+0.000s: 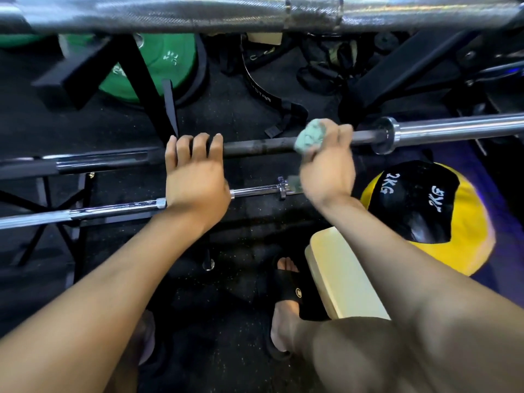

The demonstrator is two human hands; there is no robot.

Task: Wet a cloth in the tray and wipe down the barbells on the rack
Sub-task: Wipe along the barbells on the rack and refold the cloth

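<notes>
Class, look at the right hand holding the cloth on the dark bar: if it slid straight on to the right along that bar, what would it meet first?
Most likely the bar's silver collar, just beyond the right hand and its green cloth on the dark barbell.

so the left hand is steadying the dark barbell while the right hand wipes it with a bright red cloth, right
Not quite: the cloth is pale green, not bright red, as the head view shows. The rest stands: the left hand grips the dark barbell while the right hand holds the cloth against it.
</notes>
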